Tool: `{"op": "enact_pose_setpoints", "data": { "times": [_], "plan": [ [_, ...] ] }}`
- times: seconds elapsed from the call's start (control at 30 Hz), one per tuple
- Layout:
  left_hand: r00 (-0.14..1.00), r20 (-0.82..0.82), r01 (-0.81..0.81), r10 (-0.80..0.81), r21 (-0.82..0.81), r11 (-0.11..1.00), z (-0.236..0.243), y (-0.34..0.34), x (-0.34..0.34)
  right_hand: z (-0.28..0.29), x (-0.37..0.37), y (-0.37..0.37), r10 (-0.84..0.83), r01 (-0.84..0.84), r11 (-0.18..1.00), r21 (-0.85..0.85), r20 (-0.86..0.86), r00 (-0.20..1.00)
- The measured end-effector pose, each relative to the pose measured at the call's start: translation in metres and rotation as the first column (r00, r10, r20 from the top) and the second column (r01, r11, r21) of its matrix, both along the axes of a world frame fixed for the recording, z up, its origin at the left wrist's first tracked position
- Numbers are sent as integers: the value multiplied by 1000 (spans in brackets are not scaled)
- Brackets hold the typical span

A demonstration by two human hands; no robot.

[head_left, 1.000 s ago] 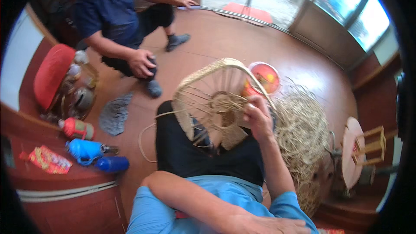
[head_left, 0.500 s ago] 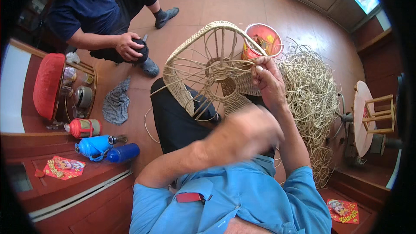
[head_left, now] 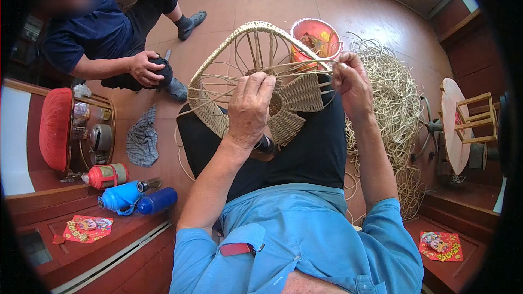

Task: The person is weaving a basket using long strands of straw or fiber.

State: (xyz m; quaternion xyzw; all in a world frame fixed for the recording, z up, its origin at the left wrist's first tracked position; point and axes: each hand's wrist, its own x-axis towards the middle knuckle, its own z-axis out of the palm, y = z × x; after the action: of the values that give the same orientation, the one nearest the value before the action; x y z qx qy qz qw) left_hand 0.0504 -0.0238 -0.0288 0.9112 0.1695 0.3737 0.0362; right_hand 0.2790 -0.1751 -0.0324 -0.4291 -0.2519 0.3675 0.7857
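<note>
A half-woven wicker piece (head_left: pixel 300 96), with a braided curved rim and thin cords fanning out from a round centre, rests over my dark-trousered lap. My left hand (head_left: pixel 250 106) is over its middle, fingers bent and closed at the cords beside the centre; the fingertips are partly hidden. At the rim's right side, my right hand (head_left: pixel 352 81) pinches pale straw-coloured cord (head_left: pixel 305 66). Strands of it stretch between the two hands. Close weaving fills the sections to the right of and below the centre, while bare cords span the left and the top.
A large heap of loose cord (head_left: pixel 389 92) lies on the floor at right, near a red bucket (head_left: pixel 318 38). Flasks (head_left: pixel 117 198) stand at left by a red-cushioned stool (head_left: pixel 55 129). Another person (head_left: pixel 90 32) sits at far left, holding a phone. A round wooden table (head_left: pixel 455 130) is at right.
My left hand has swung from near my right forearm, where it was blurred, up and left onto the wicker piece's middle. My right hand has shifted slightly right, still pinching cord.
</note>
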Motion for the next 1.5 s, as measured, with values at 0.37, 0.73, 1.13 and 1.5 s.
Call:
{"op": "enact_pose_setpoints", "data": {
  "times": [0.37, 0.73, 1.13, 1.5],
  "plan": [
    [998, -63, 20, -25, -71, 997, 3, 10, 17, 64, 17, 13, -182, 144, 975, 166, 236, 955],
    [998, -63, -26, 24, -17, 1000, 5, -1, 24, 10, -70, 17, -111, 337, 914, -224, 661, 742],
    [992, -122, -42, -11, -422, 905, 11, -5, 22, -2, -90, 54, -107, 406, 859, -313, 665, 740],
    [999, -27, 22, -23, -19, 1000, -5, -11, 34, 19, -32, -8, -50, 50, 999, 2, -21, 999]
  ]
}}
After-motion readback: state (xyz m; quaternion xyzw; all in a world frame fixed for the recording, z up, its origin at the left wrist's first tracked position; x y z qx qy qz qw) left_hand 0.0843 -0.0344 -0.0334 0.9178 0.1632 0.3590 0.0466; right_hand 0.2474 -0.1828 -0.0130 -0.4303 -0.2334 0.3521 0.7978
